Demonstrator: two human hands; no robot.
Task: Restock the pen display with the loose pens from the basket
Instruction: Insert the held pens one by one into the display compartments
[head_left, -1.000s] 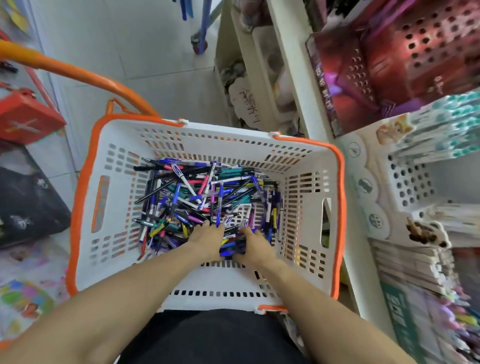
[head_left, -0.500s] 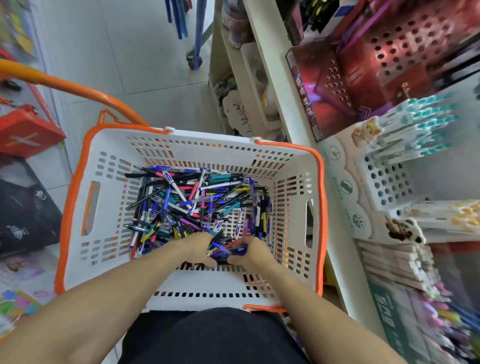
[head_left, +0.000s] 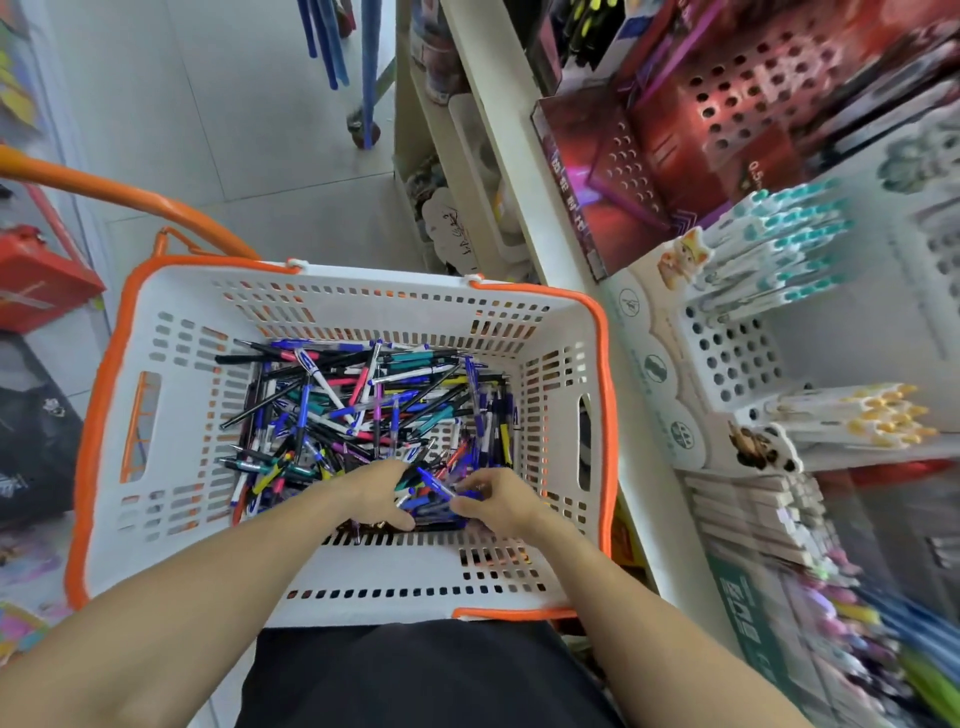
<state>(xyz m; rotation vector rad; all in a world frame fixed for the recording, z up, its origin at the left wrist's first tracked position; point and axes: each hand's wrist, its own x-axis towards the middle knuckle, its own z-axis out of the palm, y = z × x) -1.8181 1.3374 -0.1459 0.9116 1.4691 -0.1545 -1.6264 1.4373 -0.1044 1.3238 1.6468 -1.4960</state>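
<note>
A white basket with an orange rim (head_left: 363, 301) sits in front of me, its floor covered by a heap of loose pens (head_left: 363, 400) in blue, black, teal, pink and yellow. Both hands are down at the near edge of the heap. My left hand (head_left: 382, 496) curls its fingers round a small bunch of blue pens (head_left: 431, 499). My right hand (head_left: 498, 501) pinches the same bunch from the right side. To the right stands the white pen display (head_left: 727, 358) with rows of holes, holding teal-capped and yellow-capped pens.
A red perforated display box (head_left: 717, 124) stands on the shelf above the white display. Packs of pens (head_left: 753, 519) fill the lower right shelf. An orange handle (head_left: 119, 192) arcs over the basket's left. A red box (head_left: 36, 280) lies on the floor at left.
Both hands have drawn back from the heap toward the basket's near wall and gathered a bunch of blue pens between them. The view has shifted so the shelf shows more.
</note>
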